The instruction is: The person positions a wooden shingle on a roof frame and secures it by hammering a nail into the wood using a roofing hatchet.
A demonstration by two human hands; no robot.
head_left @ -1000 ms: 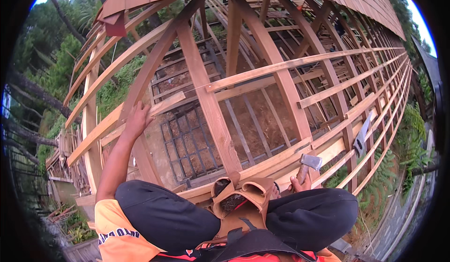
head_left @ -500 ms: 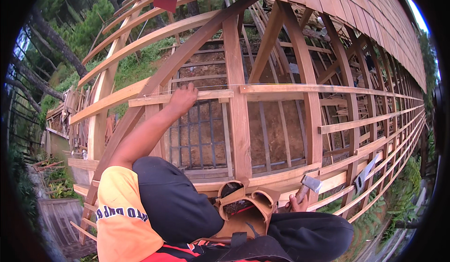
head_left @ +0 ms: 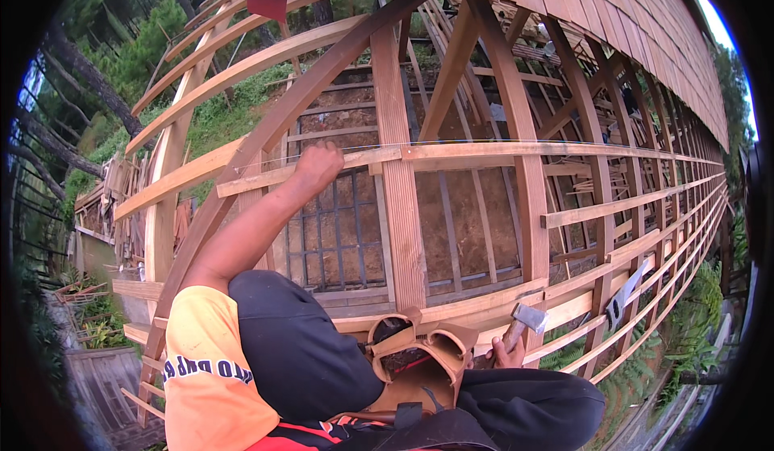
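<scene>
1. A short batten (head_left: 282,176) is gripped by the curled left hand (head_left: 320,163), and a slanting brown beam (head_left: 334,72) is crossed by it at left.
2. Its right end is met by a long batten (head_left: 476,150) at a rafter (head_left: 397,209).
3. A thin string (head_left: 367,146) is stretched along both battens.
4. A hatchet (head_left: 528,318) is held in the right hand (head_left: 506,355), near right.
5. Farther right, a handsaw (head_left: 627,292) is lodged among other battens.
6. A leather tool pouch (head_left: 415,393) is worn between the legs (head_left: 302,346).
7. The far right is covered by shingles (head_left: 629,40).

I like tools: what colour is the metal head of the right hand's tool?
The tool head is silvery grey, showing best in the head camera's view.
</scene>
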